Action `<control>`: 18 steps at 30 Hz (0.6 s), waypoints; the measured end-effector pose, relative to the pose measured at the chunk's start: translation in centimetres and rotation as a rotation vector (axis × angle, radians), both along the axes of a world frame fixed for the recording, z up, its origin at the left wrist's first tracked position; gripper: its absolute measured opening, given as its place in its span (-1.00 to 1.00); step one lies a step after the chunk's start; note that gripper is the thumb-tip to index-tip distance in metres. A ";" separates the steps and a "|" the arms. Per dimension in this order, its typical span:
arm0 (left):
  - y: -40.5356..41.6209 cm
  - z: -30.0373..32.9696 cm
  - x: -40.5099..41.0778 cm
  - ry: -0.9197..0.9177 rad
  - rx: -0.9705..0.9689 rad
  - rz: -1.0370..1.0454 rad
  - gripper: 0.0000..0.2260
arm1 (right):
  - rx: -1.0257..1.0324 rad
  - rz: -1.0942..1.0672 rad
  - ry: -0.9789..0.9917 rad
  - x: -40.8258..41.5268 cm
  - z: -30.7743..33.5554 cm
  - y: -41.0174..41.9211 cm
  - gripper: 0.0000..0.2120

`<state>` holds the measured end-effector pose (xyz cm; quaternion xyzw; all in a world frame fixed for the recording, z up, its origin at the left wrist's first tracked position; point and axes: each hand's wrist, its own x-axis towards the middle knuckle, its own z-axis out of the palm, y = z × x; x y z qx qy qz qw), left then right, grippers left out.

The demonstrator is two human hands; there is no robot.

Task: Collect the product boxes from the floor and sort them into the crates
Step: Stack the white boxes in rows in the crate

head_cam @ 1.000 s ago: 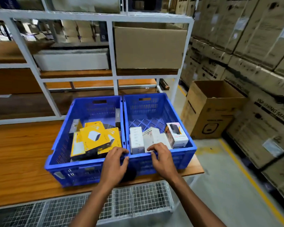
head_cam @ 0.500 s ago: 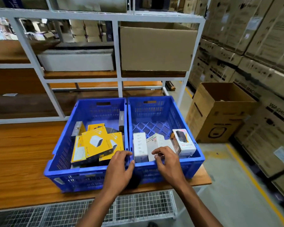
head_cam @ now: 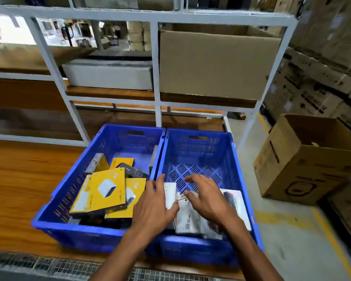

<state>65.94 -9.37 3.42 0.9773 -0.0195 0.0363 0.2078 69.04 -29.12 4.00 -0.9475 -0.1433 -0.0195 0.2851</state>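
Two blue crates stand side by side on a wooden table [head_cam: 18, 179]. The left crate [head_cam: 73, 230] holds several yellow product boxes [head_cam: 107, 189] and a dark one. The right crate [head_cam: 197, 151] holds white product boxes at its near end: an upright one [head_cam: 170, 191], a flat one with labels [head_cam: 188, 220] and one with a dark picture [head_cam: 236, 199]. My left hand [head_cam: 154, 205] lies against the upright white box. My right hand [head_cam: 209, 199] hovers with spread fingers over the flat white box. Neither hand visibly grips anything.
A white metal shelf frame [head_cam: 156, 78] rises behind the crates, carrying a large cardboard box [head_cam: 215, 63] and a white tray [head_cam: 109, 74]. An open cardboard carton [head_cam: 308, 169] sits on the floor at right, with stacked cartons [head_cam: 322, 57] behind. Wire mesh [head_cam: 49, 266] runs below the table edge.
Both hands have left the near rims of the crates and reached forward into the right crate, over the white boxes. The view has moved closer.
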 end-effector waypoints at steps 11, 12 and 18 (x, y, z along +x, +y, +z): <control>1.6 4.7 5.5 0.019 -0.930 0.237 -0.68 | 0.533 0.044 0.355 7.0 3.7 -2.2 -0.71; 1.3 4.9 6.2 0.050 -1.063 0.234 -0.74 | 0.646 0.044 0.449 7.5 4.0 -2.2 -0.67; -0.3 3.0 8.6 0.130 -1.290 0.186 -0.79 | 1.029 0.072 0.670 9.3 4.5 -1.9 -0.56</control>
